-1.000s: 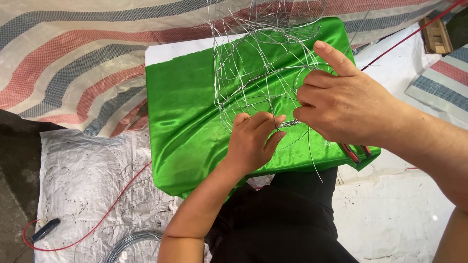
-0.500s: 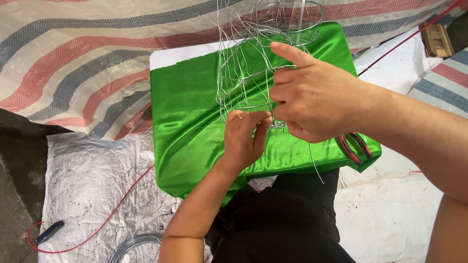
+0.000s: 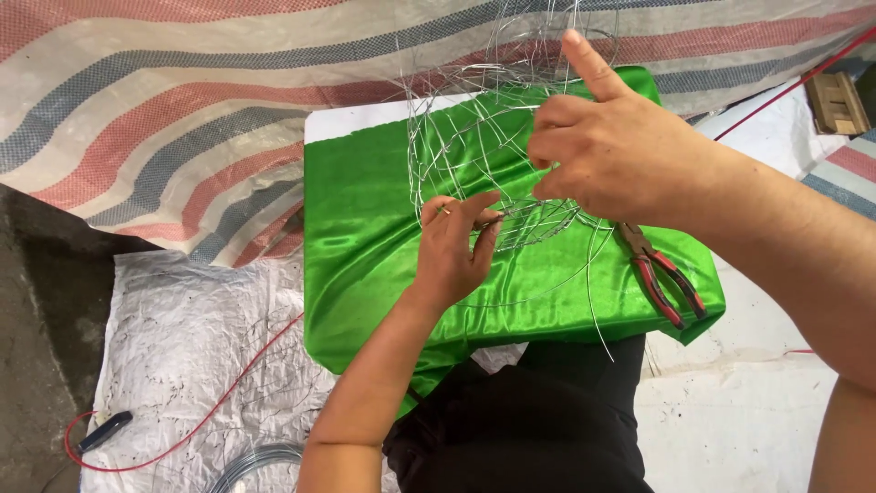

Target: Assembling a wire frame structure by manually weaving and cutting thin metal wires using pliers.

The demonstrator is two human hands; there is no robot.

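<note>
Striped tarpaulin (image 3: 137, 100) in red, blue and white forms the backdrop, with a crinkled white plastic sheet (image 3: 182, 338) spread over the ground below it. Item one: a small table (image 3: 356, 119), its white top showing only at the far left corner, draped in shiny green satin cloth (image 3: 365, 237) that gives a smooth working face. Item two: a wire frame (image 3: 474, 146) of thin silvery strands, looped into an open cage shape, standing on the cloth near the table's middle and rising toward the camera; loose strand ends trail off over the near edge. Item three: left hand (image 3: 456, 246), fingers drawn narrow, pinching a strand at the frame's lower hoop, seemingly to steady that joint. Item four: right hand (image 3: 611, 146), above and to the right, fingers curled on strands higher in the frame with the index finger lifted straight up; which strand it grips cannot be told. Item five: red-handled pliers (image 3: 662, 274), lying on the cloth just right of the frame, touched by neither hand yet within easy reach. Item six: a coil of wire (image 3: 251, 461) on the plastic sheet at the lower edge, likely the stock supply. Item seven: a thin red cord (image 3: 219, 402) curving across the sheet to a small dark tool (image 3: 105, 429) at the far left.
</note>
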